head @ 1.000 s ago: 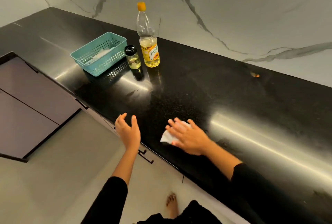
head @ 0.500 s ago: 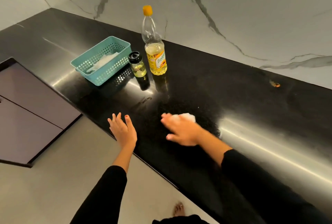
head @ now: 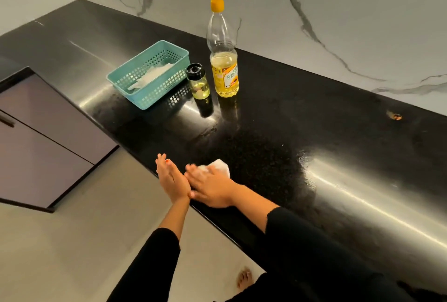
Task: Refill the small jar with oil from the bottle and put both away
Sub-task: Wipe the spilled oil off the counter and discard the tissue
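Right hand [head: 212, 188], fingers flat, presses a white tissue [head: 221, 166] onto the black desk [head: 314, 120]. Left hand [head: 170, 178] is held beside it, fingers straight, holding nothing. Capped jar [head: 199, 81] and bottle [head: 223, 59] stand far behind.

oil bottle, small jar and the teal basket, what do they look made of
Oil bottle: clear thin plastic, likely, with a ribbed waist and yellow screw cap. Small jar: clear and glossy, glass or hard plastic, unclear which; black lid. Basket: teal moulded plastic, matte, with lattice holes in its walls.

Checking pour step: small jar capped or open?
Capped: black lid sits on the small jar, upright beside the oil bottle.
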